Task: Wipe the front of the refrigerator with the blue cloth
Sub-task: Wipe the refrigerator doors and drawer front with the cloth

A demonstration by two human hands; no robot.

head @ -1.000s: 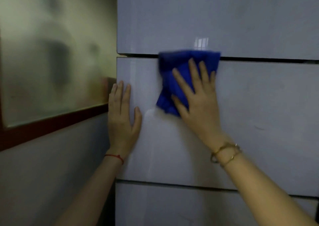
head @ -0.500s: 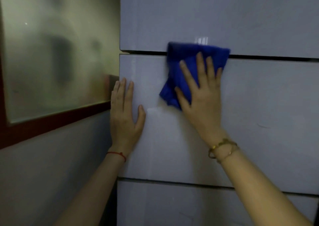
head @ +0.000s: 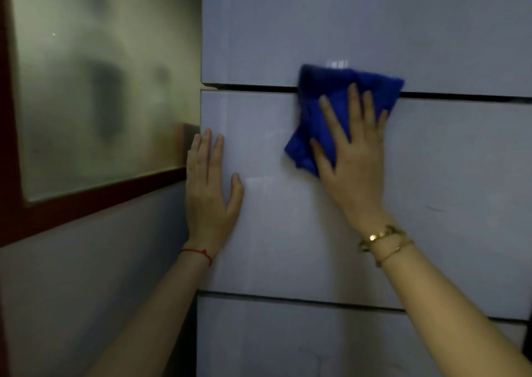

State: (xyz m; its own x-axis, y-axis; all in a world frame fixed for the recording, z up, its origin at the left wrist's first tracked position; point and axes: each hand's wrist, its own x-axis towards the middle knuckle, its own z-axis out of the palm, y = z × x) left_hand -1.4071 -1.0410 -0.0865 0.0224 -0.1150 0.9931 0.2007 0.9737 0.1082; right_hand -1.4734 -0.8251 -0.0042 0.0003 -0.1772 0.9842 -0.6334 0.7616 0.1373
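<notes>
Rightward and slightly upward is how the blue cloth (head: 342,112) has travelled across the refrigerator (head: 374,25) over the last second, so that its top edge now overlaps the dark seam (head: 253,88) between the upper door and the middle drawer panel (head: 460,175), with most of the fabric lying on the top of that panel. That drift suggests the stroke is working along the seam toward the right, leaving the wide right-hand stretch of the panel, the upper door and the lowest panel (head: 288,342) seemingly yet to be covered, though in this dim light I cannot tell which areas are already clean. Beside the appliance, the frosted window (head: 100,88) in its dark red frame sits where it was. The right hand (head: 354,163) lies flat on the cloth, fingers extended and moderately spread, pressing it to the surface rather than pinching it. The left hand (head: 210,192) has stayed put at the panel's left edge, palm flat, fingers close together and thumb splayed, apparently bracing. A gold bracelet (head: 383,241) circles the right wrist, a thin red string (head: 198,253) the left.
</notes>
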